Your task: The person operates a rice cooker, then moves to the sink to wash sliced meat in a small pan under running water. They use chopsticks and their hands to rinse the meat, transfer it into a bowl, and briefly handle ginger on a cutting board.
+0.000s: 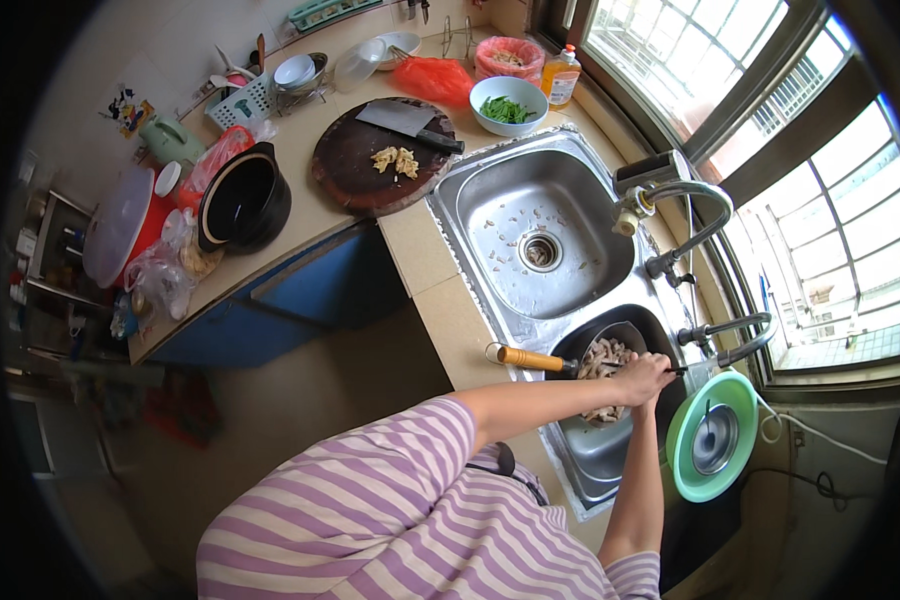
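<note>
A pan with a wooden handle (529, 358) sits in the lower sink basin (589, 450), holding many pale greyish-brown strips of food (607, 356), perhaps sliced meat. Over the pan's far side, my left hand (636, 380) and my right hand (658, 369) are close together and overlap. A thin dark stick-like utensil (677, 370) passes by or through them; which hand grips it cannot be told. The left hand partly covers the right, and the fingers of both are largely hidden.
Scraps lie in the upper basin (495, 289). A cleaver (397, 116) and chopped yellowish pieces (396, 161) rest on a round board (337, 169). Around are a bowl of greens (508, 109), dish soap (561, 79), a black pot (244, 202), taps (709, 225) and a green basin (679, 450).
</note>
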